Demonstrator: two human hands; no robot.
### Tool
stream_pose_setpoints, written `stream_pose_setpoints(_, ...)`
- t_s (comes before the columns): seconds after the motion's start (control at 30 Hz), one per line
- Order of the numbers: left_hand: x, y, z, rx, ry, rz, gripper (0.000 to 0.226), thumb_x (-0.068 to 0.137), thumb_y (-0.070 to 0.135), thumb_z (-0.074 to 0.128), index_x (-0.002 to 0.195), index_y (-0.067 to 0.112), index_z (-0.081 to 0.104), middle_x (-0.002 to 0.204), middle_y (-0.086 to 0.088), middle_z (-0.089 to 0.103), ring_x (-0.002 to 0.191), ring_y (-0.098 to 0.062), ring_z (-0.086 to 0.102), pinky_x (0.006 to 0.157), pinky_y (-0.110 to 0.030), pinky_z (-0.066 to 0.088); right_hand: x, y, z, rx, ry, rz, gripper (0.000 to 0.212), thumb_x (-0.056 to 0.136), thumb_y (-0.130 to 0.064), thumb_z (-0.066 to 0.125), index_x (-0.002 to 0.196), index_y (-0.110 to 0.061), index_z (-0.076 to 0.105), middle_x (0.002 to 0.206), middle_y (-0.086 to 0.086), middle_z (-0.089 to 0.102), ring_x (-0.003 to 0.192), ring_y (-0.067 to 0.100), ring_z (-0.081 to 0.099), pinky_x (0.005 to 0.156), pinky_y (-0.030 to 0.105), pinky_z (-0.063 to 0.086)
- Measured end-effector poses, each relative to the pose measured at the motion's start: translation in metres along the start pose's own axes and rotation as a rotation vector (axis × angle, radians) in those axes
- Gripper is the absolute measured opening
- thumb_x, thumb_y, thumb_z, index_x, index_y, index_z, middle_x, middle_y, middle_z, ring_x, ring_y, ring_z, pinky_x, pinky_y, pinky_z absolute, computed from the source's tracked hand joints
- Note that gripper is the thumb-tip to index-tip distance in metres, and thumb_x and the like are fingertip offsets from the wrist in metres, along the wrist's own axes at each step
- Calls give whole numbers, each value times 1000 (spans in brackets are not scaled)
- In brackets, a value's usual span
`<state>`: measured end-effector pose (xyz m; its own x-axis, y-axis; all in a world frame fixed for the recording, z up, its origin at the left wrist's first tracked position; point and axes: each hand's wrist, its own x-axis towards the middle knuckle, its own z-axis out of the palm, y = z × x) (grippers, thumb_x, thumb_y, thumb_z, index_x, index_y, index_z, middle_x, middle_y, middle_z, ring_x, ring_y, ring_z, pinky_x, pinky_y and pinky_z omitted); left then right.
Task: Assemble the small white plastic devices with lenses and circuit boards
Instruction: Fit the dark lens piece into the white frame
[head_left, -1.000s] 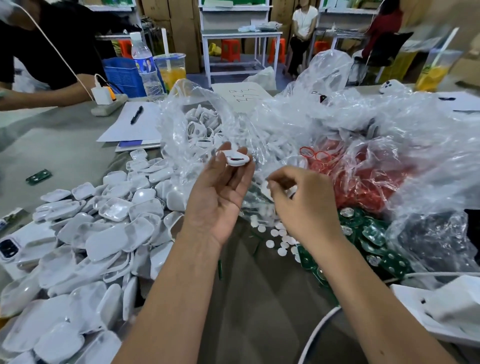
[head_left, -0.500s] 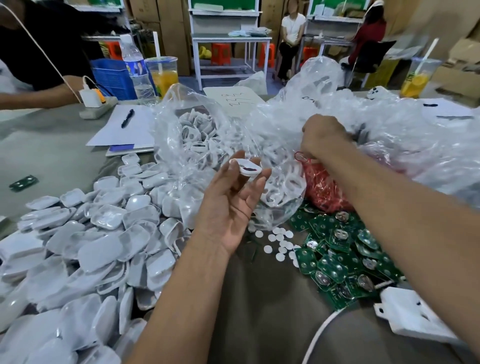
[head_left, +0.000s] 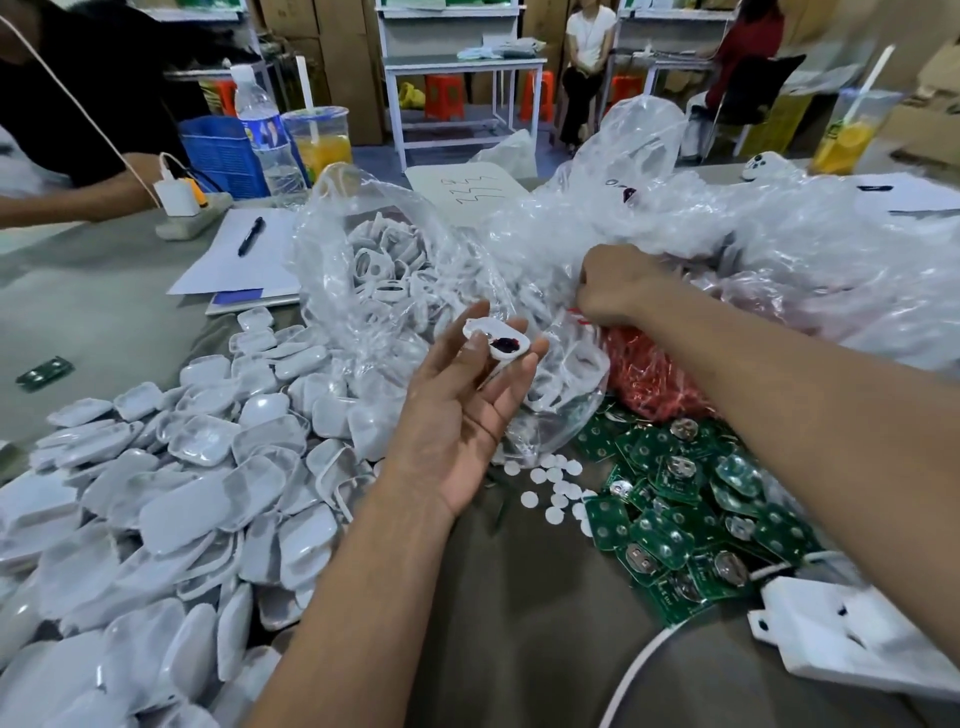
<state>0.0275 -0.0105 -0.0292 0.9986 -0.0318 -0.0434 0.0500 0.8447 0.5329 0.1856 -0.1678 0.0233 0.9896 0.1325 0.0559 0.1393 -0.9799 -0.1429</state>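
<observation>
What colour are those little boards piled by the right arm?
Green, with silvery round parts on them. The circuit boards show best in the head view.

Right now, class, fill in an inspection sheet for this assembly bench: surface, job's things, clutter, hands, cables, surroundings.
Surface: grey table, crowded.
Job's things: white shell with dark lens; pile of white covers; green circuit boards; white discs; red parts in a bag.
Clutter: papers and pen, water bottle, two drink cups.
Hands: left hand holds the shell at its fingertips; right hand is in the plastic bags, fingers curled.
Cables: white cable near edge.
Surroundings: seated people, shelving.
</observation>
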Motion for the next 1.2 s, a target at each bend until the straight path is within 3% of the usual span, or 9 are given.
stream_pose_setpoints(0.23, 0, -4, 0, 22, -3, -1, 46, 86, -1, 64, 131, 6, 65, 148, -31, 48, 117, -49, 65, 81, -37, 64, 8, -3, -6, 124, -13, 10, 25, 92, -19, 73, 105, 2, 72, 96, 15, 65, 99, 33, 67, 72, 31, 48)
stream_pose_setpoints(0.33, 0, -4, 0, 4, -11, -19, 48, 86, -1, 64, 133, 6, 63, 141, -30, 56, 115, -48, 66, 80, -37, 64, 8, -3, -3, 137, -20, 31, 39, 100, -35, 67, 115, 1, 68, 107, 14, 62, 105, 33, 62, 78, 30, 44)
stream_pose_setpoints(0.43, 0, -4, 0, 6, -8, -21, 46, 87, 0, 63, 133, 7, 64, 129, -25, 67, 115, -47, 67, 81, -37, 64, 10, -2, 4, 190, -11, 53, 29, 101, -20, 62, 125, -6, 69, 128, 13, 66, 117, 32, 62, 81, 28, 44)
stream_pose_setpoints(0.57, 0, -4, 2, 17, -23, -19, 45, 86, 2, 63, 131, 8, 64, 134, -26, 64, 115, -46, 67, 86, -37, 63, 12, 1, 2, 302, 37, 148, 29, 94, -14, 69, 122, -8, 71, 125, 13, 70, 114, 31, 66, 94, 34, 57)
stream_pose_setpoints(0.73, -1, -3, 4, -4, -35, -23, 48, 88, 1, 62, 135, 7, 60, 129, -24, 68, 114, -45, 68, 85, -38, 63, 12, 5, -6, 662, -15, 283, 9, 88, -7, 72, 93, -2, 66, 91, 15, 68, 72, 27, 66, 62, 29, 52)
stream_pose_setpoints(0.8, -1, -3, 4, -10, -35, -24, 48, 88, 0, 61, 136, 7, 59, 129, -24, 68, 114, -45, 68, 84, -38, 63, 15, 7, -10, 706, 17, 321, 7, 92, -9, 64, 94, -2, 66, 100, 18, 70, 80, 31, 68, 66, 34, 49)
stream_pose_setpoints(0.97, -1, -3, 4, 0, -38, -26, 47, 88, 2, 62, 134, 9, 60, 123, -21, 71, 115, -45, 68, 83, -38, 63, 18, 21, -19, 98, 183, 206, 42, 88, -2, 58, 128, -9, 69, 131, 20, 64, 114, 39, 64, 94, 40, 57)
stream_pose_setpoints(1.07, 0, -4, 3, 34, -39, -22, 41, 90, 4, 62, 129, 13, 65, 107, -13, 76, 112, -44, 69, 80, -37, 64, 18, 27, -20, -172, 92, 201, 67, 87, -4, 65, 150, -20, 49, 150, 21, 41, 134, 42, 51, 107, 47, 50)
stream_pose_setpoints(1.2, 3, -5, 3, 43, -23, -29, 37, 88, 7, 64, 123, 15, 70, 106, -11, 73, 108, -42, 72, 71, -34, 65, 21, 27, -18, -272, 31, 179, 66, 87, -7, 68, 149, -15, 48, 153, 23, 38, 138, 41, 48, 106, 47, 49)
